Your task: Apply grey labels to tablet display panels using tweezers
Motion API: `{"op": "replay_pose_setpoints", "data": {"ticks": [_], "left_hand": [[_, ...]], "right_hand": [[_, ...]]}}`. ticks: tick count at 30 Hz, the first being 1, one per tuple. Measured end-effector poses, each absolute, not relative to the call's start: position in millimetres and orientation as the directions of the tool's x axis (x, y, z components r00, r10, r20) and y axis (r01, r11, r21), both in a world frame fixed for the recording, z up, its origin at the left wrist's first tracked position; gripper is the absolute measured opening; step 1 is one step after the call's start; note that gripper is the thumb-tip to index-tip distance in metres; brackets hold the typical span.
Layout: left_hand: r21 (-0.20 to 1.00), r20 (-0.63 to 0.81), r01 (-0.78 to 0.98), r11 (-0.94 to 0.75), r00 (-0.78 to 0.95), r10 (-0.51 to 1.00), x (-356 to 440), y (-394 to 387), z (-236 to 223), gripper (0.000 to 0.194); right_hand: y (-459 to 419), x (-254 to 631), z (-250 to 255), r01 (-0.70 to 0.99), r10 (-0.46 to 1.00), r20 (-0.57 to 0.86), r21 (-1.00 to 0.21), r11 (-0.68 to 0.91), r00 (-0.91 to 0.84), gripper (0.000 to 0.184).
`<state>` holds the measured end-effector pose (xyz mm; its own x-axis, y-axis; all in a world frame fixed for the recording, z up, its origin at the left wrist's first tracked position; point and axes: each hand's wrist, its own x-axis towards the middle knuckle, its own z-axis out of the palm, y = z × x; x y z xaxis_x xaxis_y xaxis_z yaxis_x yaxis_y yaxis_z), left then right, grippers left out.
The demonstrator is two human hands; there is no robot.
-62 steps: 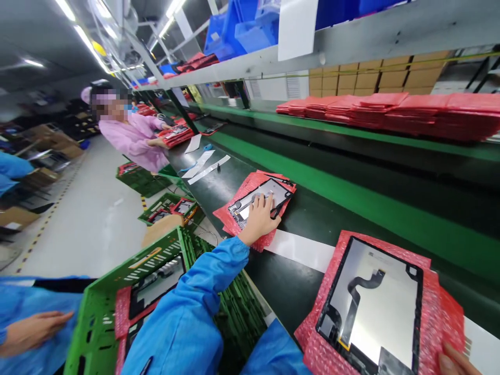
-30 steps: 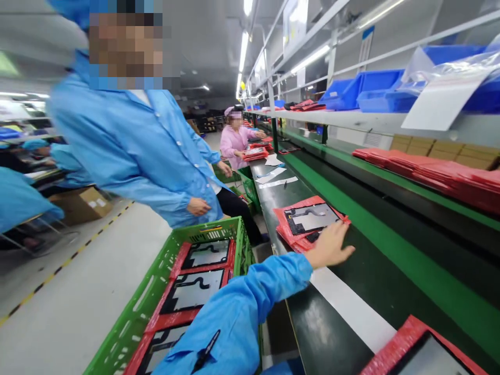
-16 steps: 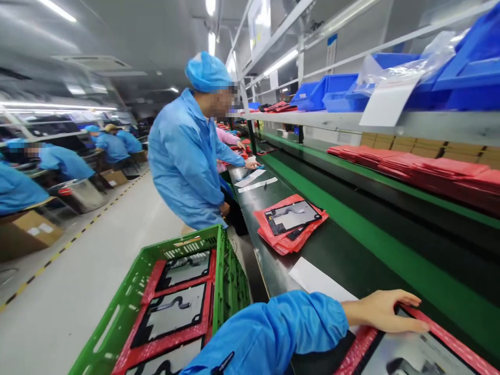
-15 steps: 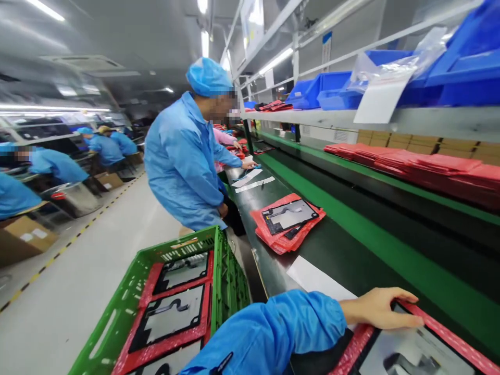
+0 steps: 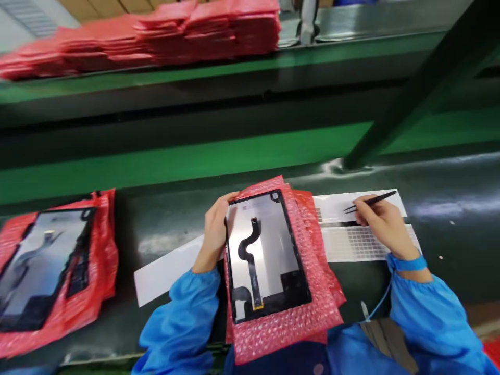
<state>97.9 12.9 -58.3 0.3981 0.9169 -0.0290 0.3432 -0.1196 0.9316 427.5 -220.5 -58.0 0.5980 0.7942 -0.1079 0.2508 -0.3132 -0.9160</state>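
In front of me lies a display panel (image 5: 271, 245) with a black border and a curled black flex cable (image 5: 247, 250). It rests on red bubble-wrap bags (image 5: 285, 338). My left hand (image 5: 214, 229) grips the panel's upper left edge, its fingertips partly hidden. My right hand (image 5: 380, 221) is closed around black tweezers (image 5: 377, 199), whose tips point left and stand apart. Beneath that hand are a white sheet (image 5: 330, 205) and a sheet of small grid-like stickers (image 5: 363, 243). A blue wrist strap (image 5: 411, 263) with a cord circles my right wrist.
Another display panel (image 5: 58, 245) lies on red bubble bags (image 5: 103, 265) to the left. A white strip (image 5: 167, 271) sits between the piles. Stacked red bags (image 5: 203, 34) line the shelf behind, and a dark slanted post (image 5: 414, 99) rises at the right.
My view has swung right and down from the aisle, crate and co-worker to the bench before me. My right hand with the tweezers has come into view.
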Motion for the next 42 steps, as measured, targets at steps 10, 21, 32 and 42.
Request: {"op": "replay_pose_setpoints", "data": {"ticks": [10, 21, 32, 42], "left_hand": [[0.936, -0.023, 0.342, -0.083, 0.295, 0.955, 89.6, 11.8, -62.9, 0.050], [0.940, 0.021, 0.328, -0.094, 0.220, 0.975, 98.8, 8.7, -54.2, 0.046], [0.950, -0.009, 0.303, -0.069, 0.250, 0.968, 94.4, 9.1, -57.2, 0.040], [0.924, 0.010, 0.371, -0.096, 0.227, 0.974, 99.0, 8.4, -50.8, 0.042]], "right_hand": [[-212.6, 410.0, -49.7, 0.156, 0.838, -0.215, -0.930, -0.332, 0.502, 0.045], [-222.2, 393.5, -50.9, 0.123, 0.867, -0.232, -0.941, -0.314, 0.442, 0.039], [-170.0, 404.3, -55.8, 0.210, 0.920, -0.123, -0.954, -0.212, 0.372, 0.044], [-169.5, 406.3, -57.4, 0.277, 0.933, -0.124, -0.934, -0.225, 0.339, 0.042]]}}
